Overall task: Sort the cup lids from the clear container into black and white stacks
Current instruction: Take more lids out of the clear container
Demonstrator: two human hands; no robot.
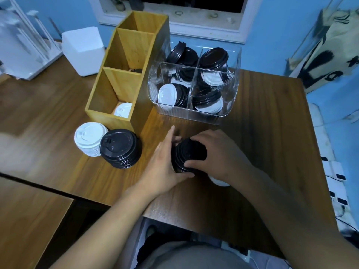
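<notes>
A clump of nested black lids (188, 154) sits low over the table's middle, held between both hands. My left hand (164, 166) cups its left side with the thumb under the rim. My right hand (217, 152) curls over its top and right side. A white lid (218, 181) peeks out beneath my right wrist. To the left stand a white stack (88, 138) and a black stack (120, 148) side by side. The clear container (229, 105) behind holds mixed black and white lids in its compartments.
A wooden three-slot organiser (108, 88) stands left of the container, with a white lid (122, 110) in its nearest slot and a dark lid in the middle one. A white box (83, 49) sits at the back left. The table edge (194, 224) runs close to my body.
</notes>
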